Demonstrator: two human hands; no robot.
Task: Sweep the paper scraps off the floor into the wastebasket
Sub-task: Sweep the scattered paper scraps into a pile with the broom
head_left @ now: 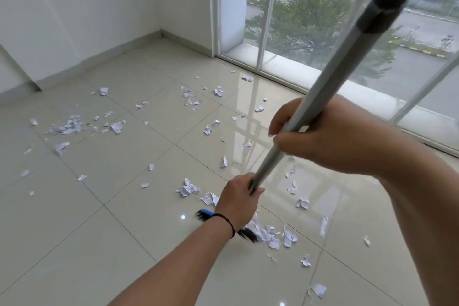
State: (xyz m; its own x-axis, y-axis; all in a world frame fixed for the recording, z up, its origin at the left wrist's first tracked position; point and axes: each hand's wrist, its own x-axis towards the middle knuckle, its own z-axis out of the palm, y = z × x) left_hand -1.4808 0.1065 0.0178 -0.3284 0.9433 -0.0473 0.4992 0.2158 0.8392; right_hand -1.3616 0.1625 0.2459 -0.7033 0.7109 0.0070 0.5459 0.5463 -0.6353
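A broom with a long grey handle [332,82] runs from the upper right down to the floor. My right hand [330,136] grips the handle high up. Lower down, my left hand [239,200] grips it just above the head. The blue broom head with black bristles [205,213] rests on the tiles, mostly hidden behind my left wrist. A heap of white paper scraps [270,236] lies against the bristles. More paper scraps [68,126] are strewn over the glossy beige tiled floor [124,218]. No wastebasket is in view.
White walls meet in a corner [160,30] at the back left. A floor-to-ceiling window with white frames [265,20] runs along the right side. Scattered scraps [192,100] lie near the window.
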